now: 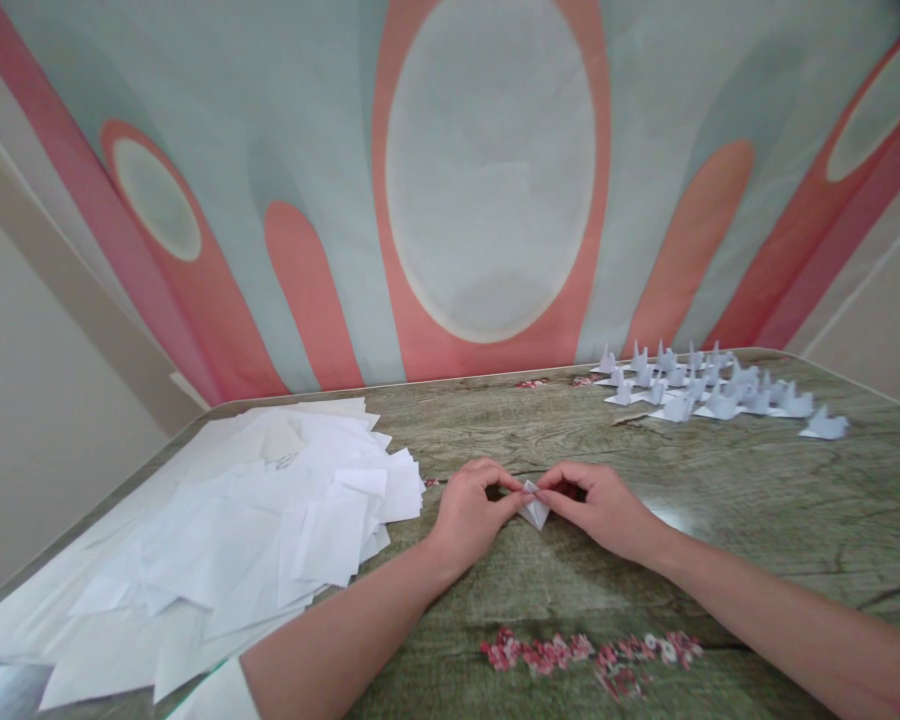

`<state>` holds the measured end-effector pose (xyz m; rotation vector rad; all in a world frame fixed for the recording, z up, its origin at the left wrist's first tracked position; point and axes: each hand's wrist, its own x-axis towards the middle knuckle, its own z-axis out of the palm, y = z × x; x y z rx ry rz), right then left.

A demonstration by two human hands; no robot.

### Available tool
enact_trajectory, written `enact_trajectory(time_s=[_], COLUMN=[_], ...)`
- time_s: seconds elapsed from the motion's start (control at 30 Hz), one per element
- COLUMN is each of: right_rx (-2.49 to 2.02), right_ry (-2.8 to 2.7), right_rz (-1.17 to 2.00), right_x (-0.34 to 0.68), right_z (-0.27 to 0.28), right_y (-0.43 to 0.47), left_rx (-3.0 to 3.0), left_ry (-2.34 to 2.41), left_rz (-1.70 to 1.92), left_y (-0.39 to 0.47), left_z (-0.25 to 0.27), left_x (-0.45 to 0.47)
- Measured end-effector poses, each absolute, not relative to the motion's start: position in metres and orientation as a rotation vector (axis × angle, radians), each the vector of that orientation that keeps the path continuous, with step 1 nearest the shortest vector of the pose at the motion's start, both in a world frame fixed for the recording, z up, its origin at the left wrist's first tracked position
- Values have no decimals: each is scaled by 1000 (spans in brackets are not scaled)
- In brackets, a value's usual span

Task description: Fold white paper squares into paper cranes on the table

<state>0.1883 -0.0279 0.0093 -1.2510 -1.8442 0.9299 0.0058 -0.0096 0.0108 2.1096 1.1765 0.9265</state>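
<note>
A small piece of white folded paper [536,513] is held at the middle of the table, its pointed lower corner toward me. My left hand [474,508] pinches its left side between thumb and fingers. From the other side my right hand [604,508] pinches the paper too, and the fingertips of both hands nearly meet at its top. Part of the paper is hidden behind the thumbs. Beyond my right hand, at the back right, stand several white folded paper cranes [720,398] in loose rows.
A wide, overlapping heap of white paper sheets [217,530] covers the table's left side, with smaller squares at its right edge. The wood-patterned table [720,490] bears printed pink flowers [547,652]. A patterned backdrop [487,180] rises at the table's far edge.
</note>
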Motion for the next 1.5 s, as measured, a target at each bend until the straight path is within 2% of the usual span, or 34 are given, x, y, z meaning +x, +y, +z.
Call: enact_trajectory(time_s=[0.33,0.77,1.03,1.33,1.5], right_rx=[-1185,-1125,-1027,-1090,-1111], right_ry=[-2014,-2146,-2373,-2589,-2619], right_rz=[670,567,362,103,35], right_x=[191,193,198,197,196], right_z=[-1,-4,4,9,11], right_y=[-23,-23,-27,-32,-32], left_rx=[2218,2446,2563,2955,3062], left_ry=[1229,1255,1229,1173,1151], left_rz=[815,647,543,169,77], left_y=[-11,-15,-16,-32,-40], left_z=[13,18,20,32,32], left_x=[7,6,3,6,11])
